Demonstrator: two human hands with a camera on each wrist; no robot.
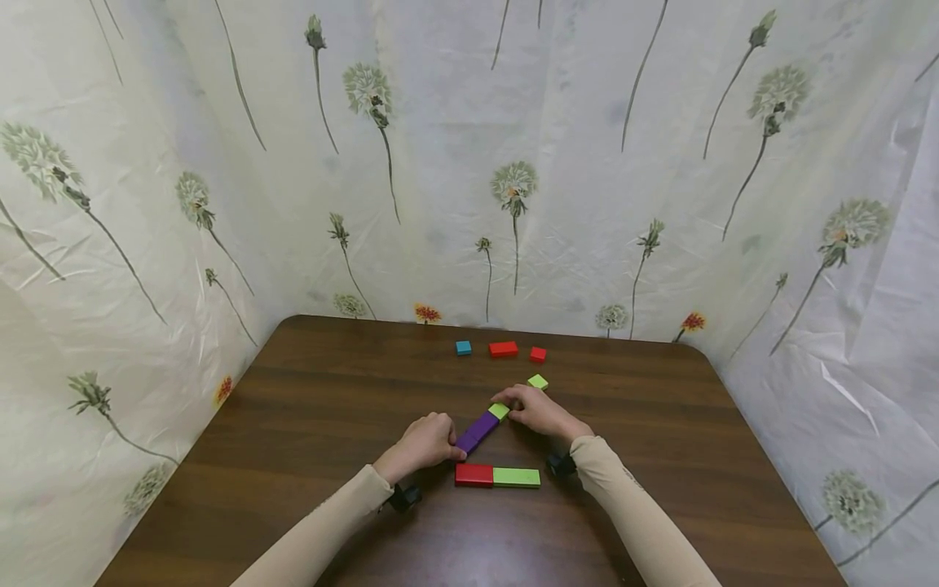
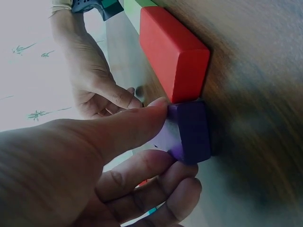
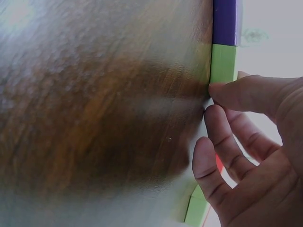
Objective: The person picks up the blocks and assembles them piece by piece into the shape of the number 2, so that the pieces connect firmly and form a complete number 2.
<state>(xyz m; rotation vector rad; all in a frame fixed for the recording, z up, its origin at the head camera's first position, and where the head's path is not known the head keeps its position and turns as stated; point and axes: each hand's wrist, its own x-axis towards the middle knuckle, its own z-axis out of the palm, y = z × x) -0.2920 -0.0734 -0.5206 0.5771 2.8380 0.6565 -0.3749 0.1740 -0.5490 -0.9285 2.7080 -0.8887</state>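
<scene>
A slanting row on the table joins a purple section [image 1: 481,429] and a small light green block [image 1: 499,411] end to end. My left hand [image 1: 425,444] pinches the row's near purple end [image 2: 194,132] between thumb and forefinger. At the far end my right hand [image 1: 544,414] pinches the small green block, its thumb on the block's end in the right wrist view; the forefinger is mostly hidden there. Just nearer to me, a red block [image 1: 473,475] and a longer green block [image 1: 517,478] lie end to end. In the left wrist view the red block's corner appears to touch the purple end.
Another small green block [image 1: 538,381] lies just beyond my right hand. Toward the back edge of the wooden table [image 1: 330,391] are a blue block [image 1: 463,348], a red block [image 1: 503,349] and a smaller red block [image 1: 538,355]. Flower-patterned curtains [image 1: 440,163] surround the table's back and sides.
</scene>
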